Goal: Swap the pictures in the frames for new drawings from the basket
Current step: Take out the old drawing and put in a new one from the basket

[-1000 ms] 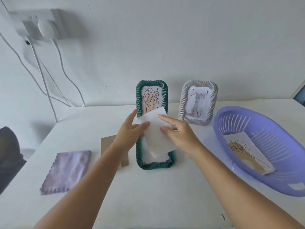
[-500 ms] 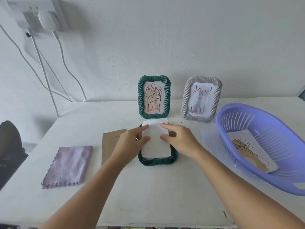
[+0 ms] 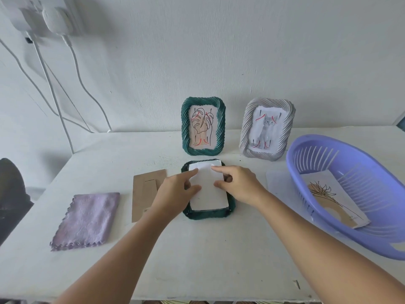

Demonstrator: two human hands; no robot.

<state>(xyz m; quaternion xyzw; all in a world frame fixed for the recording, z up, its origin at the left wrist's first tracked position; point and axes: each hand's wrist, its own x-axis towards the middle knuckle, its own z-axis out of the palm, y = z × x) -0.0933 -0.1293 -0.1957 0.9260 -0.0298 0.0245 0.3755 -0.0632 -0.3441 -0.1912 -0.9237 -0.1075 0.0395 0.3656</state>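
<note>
A dark green frame (image 3: 208,216) lies face down on the white table (image 3: 197,260). A white sheet of paper (image 3: 209,194) lies blank side up in its back opening. My left hand (image 3: 175,189) presses the sheet's left edge with thumb and forefinger. My right hand (image 3: 238,185) presses its right edge the same way. Behind stand a second green frame (image 3: 203,126) with a leaf drawing and a grey frame (image 3: 267,128) with a cat picture. The purple basket (image 3: 350,150) at the right holds a plant drawing (image 3: 333,200).
A brown cardboard backing (image 3: 144,194) lies left of the flat frame. A lilac cloth (image 3: 87,218) is further left. A clear sheet (image 3: 278,185) lies by the basket. White cables (image 3: 65,84) hang down the wall. A dark object (image 3: 11,194) sits at the left edge.
The white sheet was held tilted above the flat frame a second ago. It now lies flat in the frame's back. Both hands have come down with it.
</note>
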